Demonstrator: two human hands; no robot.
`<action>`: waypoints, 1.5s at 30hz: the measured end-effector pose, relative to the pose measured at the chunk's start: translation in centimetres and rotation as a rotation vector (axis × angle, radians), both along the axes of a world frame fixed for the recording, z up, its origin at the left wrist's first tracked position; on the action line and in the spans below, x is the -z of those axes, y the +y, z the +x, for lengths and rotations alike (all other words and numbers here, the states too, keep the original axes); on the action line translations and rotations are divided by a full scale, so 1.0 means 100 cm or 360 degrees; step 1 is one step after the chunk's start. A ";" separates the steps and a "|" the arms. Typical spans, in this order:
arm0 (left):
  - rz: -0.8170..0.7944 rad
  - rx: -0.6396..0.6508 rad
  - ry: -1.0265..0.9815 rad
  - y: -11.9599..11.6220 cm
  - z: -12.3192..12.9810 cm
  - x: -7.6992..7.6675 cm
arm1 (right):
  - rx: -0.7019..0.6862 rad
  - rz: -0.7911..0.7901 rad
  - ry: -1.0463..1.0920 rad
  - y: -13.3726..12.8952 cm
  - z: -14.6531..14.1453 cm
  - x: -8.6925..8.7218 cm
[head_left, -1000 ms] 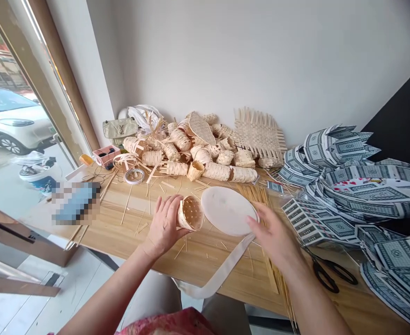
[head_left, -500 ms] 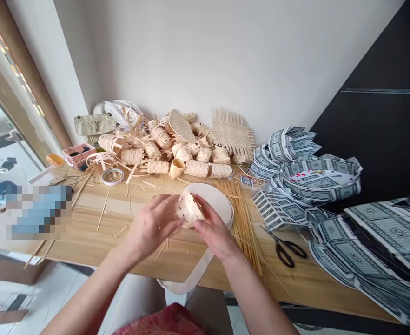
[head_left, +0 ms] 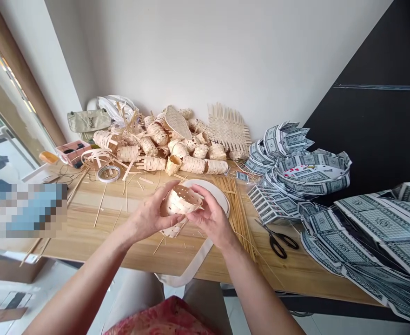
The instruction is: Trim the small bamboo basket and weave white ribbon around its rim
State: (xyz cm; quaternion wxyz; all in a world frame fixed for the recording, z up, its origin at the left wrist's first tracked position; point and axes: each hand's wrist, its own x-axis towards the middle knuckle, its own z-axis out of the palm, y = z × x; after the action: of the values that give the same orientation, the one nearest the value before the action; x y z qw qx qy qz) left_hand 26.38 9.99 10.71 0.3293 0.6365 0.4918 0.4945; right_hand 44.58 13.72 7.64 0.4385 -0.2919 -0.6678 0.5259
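My left hand (head_left: pixel 152 213) curls round one woven cylinder (head_left: pixel 180 202), mouth upward, and my right hand (head_left: pixel 212 219) pinches its rim, above the counter (head_left: pixel 82 235) near the front edge. One white roll (head_left: pixel 218 191) lies behind my right hand. Leftward I have room, over scattered splints (head_left: pixel 101 204). Rightward: one splint bundle (head_left: pixel 240 214), one pair of scissors (head_left: pixel 271 233). One woven mat (head_left: pixel 229 128) stands near the back edge.

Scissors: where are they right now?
In the head view, right of centre, the scissors lie on the table, between the bundle of thin strips on their left and the stacked card pieces on their right.
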 end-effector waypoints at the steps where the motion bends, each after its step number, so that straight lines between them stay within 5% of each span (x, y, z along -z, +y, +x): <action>1: 0.0061 -0.0046 0.0045 0.000 0.000 0.002 | 0.0130 0.0128 -0.0049 -0.002 -0.002 -0.001; 4: 0.0295 -0.0241 0.0280 0.002 0.003 0.008 | 0.0330 0.0244 -0.0176 -0.009 -0.009 -0.004; 8: 0.0600 -0.0414 0.0528 0.002 0.013 0.019 | 0.0000 -0.0138 0.0137 -0.013 -0.021 -0.001; 11: 0.0713 -0.0461 0.0672 0.000 0.017 0.025 | -0.0002 -0.0164 0.0297 -0.013 -0.025 0.000; 22: 0.0665 0.0002 0.0420 -0.013 0.008 0.014 | -0.0380 -0.0159 0.0562 -0.012 -0.015 -0.010; 28: 0.0615 -0.0032 0.0270 -0.011 0.009 0.021 | -0.0377 -0.0079 0.0510 -0.010 -0.011 -0.012; 31: 0.0474 -0.0068 0.0104 -0.012 0.008 0.021 | -0.0241 0.0113 0.0464 -0.010 -0.005 -0.013; 36: 0.0072 0.0015 -0.0381 -0.015 0.010 0.017 | 0.0283 0.0635 0.0336 -0.013 -0.002 -0.021; 40: -0.0099 -0.0007 -0.0539 -0.015 0.013 0.015 | 0.0419 0.0729 0.0221 -0.015 -0.006 -0.028; 45: -0.0283 -0.0078 -0.0948 -0.012 0.010 0.022 | 0.0813 0.0878 -0.0586 -0.003 0.032 -0.020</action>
State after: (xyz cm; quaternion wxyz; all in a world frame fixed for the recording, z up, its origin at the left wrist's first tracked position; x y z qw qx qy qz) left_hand 27.39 8.81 8.52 0.5014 0.4203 0.4302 0.6220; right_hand 47.74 13.41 9.66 0.4898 -0.4089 -0.7570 0.1408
